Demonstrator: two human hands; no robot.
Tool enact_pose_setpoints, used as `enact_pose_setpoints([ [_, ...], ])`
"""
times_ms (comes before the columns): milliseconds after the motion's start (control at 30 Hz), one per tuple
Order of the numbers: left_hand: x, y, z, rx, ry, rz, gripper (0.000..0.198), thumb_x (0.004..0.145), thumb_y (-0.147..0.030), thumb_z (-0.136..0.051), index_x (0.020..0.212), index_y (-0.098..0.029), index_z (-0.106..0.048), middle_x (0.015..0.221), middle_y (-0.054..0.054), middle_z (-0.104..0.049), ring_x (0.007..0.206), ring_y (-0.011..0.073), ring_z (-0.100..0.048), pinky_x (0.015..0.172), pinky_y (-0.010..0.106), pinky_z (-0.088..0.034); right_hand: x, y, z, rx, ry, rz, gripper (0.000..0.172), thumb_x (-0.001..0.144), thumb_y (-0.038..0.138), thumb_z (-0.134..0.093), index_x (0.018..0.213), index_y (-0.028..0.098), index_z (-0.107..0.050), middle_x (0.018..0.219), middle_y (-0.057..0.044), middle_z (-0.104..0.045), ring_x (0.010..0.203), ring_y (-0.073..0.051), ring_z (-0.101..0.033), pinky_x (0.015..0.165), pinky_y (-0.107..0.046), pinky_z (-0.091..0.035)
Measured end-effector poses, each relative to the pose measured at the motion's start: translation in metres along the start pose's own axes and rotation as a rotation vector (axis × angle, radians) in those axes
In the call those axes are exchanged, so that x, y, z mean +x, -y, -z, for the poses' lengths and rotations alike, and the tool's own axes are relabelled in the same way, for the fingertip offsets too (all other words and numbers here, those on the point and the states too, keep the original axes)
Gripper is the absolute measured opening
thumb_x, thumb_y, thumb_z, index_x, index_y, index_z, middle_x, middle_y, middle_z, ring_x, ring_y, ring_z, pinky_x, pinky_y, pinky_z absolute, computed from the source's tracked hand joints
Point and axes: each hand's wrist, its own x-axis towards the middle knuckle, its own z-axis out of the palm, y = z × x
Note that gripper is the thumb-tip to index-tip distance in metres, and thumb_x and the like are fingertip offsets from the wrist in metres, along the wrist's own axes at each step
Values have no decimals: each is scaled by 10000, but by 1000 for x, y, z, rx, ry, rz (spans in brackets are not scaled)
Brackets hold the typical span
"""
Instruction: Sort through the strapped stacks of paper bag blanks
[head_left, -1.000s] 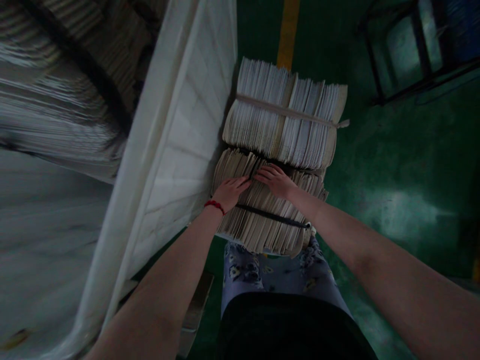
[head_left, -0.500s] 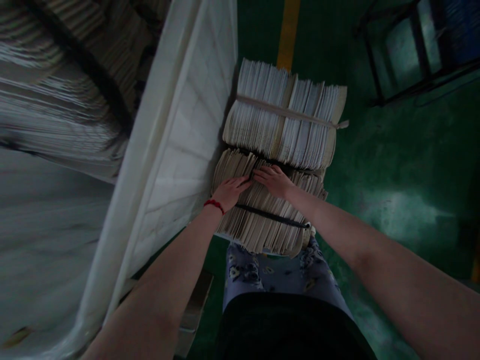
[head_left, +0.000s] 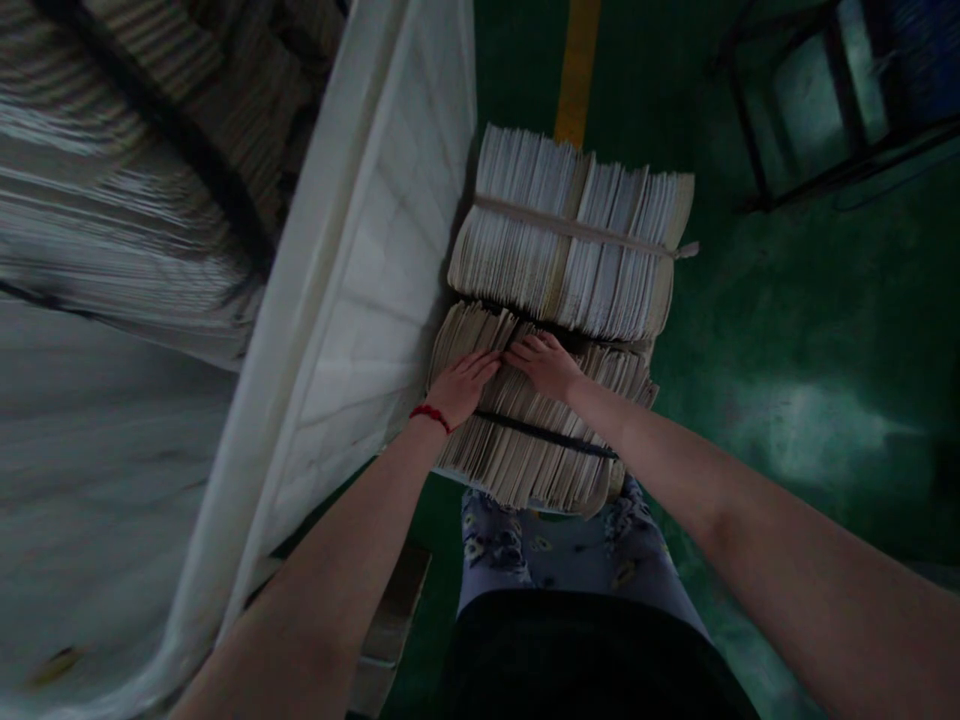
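Two tied bundles of flat sheets, perhaps paper or card, stand edge-up in front of me. My left hand (head_left: 463, 388) lies on top of the nearer, browner bundle (head_left: 517, 460), fingers stretched out. On the same bundle rests my right hand (head_left: 546, 364), its fingers extended and almost touching the left fingertips. A dark strap (head_left: 544, 432) runs across this bundle just below my hands. Behind it sits the whiter bundle (head_left: 525, 255), bound with a pale tie (head_left: 577, 226) knotted at its right end. My palms hide part of the nearer bundle's middle.
A white plastic bin (head_left: 300, 300) stands close on the left, with a strapped stack of sheets (head_left: 135, 220) inside. At upper right is a dark metal frame (head_left: 847, 150) on the green floor (head_left: 795, 330). A yellow line (head_left: 576, 70) runs behind the bundles. A cardboard box (head_left: 394, 610) lies at lower left.
The view has shifted slightly, with the bundles a little lower and to the right. Both hands remain on the nearer bundle in nearly the same pose.
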Motion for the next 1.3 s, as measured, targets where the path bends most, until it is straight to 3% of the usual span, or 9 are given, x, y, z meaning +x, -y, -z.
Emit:
enact_pose_setpoints([
  [167,-6,15,2,17,38,-6,638,886,-24,-338,1487,-240,-366,1586,-25,-332,1462,162,-297,1197,390,-294,-8,-3,-6,7,-82,-10,512,917,131,-427,1406,265,-496,1474,-17,-488,1378,-275,-364,1177,-533,-207],
  [400,-8,22,-3,6,39,-3,675,860,1,-349,1487,-249,-356,1594,-38,-315,1465,158,-280,1215,376,-257,-10,-10,-18,-9,-151,37,589,870,99,-443,1428,285,-468,1608,42,-277,1485,-224,-211,1231,-531,-51],
  [867,-7,19,-4,-57,15,25,703,826,22,-351,1474,-250,-377,1584,-20,-338,1467,156,-278,1216,396,-264,-6,-10,-8,-26,-76,77,570,892,117,-439,1436,285,-460,1573,0,-356,1477,-248,-247,1217,-580,-117],
  [1300,-7,18,-4,-43,2,17,692,826,23,-360,1471,-227,-394,1584,-14,-337,1461,177,-288,1214,407,-269,-4,-12,-12,-53,-130,117,513,907,125,-430,1401,253,-486,1499,-49,-460,1456,-229,-295,1216,-573,-90],
])
